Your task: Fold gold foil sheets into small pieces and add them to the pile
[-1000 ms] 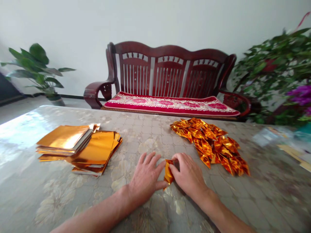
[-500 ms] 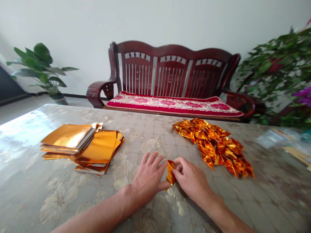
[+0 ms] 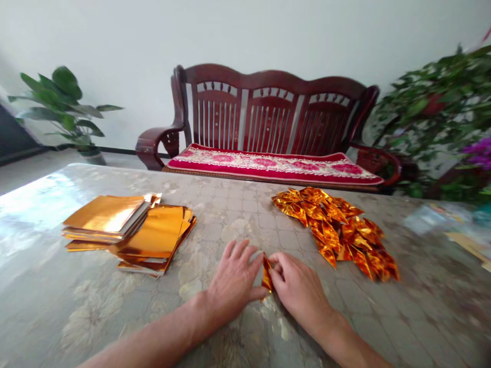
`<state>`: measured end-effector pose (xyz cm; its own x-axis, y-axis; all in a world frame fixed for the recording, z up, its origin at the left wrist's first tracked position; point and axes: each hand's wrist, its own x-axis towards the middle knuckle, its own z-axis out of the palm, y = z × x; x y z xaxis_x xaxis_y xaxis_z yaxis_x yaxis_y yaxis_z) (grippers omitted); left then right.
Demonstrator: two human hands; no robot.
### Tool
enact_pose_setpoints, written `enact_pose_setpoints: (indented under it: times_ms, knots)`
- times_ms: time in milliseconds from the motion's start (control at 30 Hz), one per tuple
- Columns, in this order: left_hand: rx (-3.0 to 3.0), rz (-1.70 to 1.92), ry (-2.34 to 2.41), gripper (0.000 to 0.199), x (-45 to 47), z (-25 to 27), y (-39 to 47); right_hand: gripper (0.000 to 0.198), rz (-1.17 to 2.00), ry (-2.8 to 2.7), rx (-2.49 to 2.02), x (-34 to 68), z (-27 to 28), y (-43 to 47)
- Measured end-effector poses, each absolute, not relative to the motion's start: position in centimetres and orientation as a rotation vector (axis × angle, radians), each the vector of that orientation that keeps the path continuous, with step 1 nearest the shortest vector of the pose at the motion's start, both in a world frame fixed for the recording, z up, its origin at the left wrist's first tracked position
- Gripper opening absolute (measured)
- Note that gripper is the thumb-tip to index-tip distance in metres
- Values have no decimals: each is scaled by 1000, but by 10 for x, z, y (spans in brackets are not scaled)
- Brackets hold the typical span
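A small folded piece of gold foil paper (image 3: 266, 275) stands on the table between my two hands. My left hand (image 3: 237, 268) lies to its left with the fingers spread; its index finger and thumb hold the two ends of the paper. From the right, my right hand (image 3: 297, 281) pinches the paper's edge between thumb and curled fingers. The fingertips hide part of the fold. To the left lie stacks of flat gold foil sheets (image 3: 155, 232). Beyond my right hand is a pile of folded gold foil pieces (image 3: 326, 220).
The table (image 3: 215, 332) has a shiny patterned cover. Clear plastic bags (image 3: 437, 217) and a tan strip (image 3: 468, 248) lie at the right. Behind the table stands a dark wooden bench (image 3: 268, 112) with a red floral runner (image 3: 268, 163). Potted plants flank it.
My right hand has shifted slightly left and the foil paper between my hands has become narrower, folded over toward my left hand. My left hand stays in place.
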<state>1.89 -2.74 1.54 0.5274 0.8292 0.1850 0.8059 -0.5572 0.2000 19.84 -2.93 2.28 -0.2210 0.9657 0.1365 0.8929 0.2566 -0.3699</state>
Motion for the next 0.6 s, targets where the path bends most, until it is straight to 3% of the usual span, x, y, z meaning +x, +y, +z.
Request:
enact_pose_setpoints:
  times_ms: [600]
  knots:
    - [2646,493,1456,58,17,19,-27,21,171,-2300,-1570,200,18,-31]
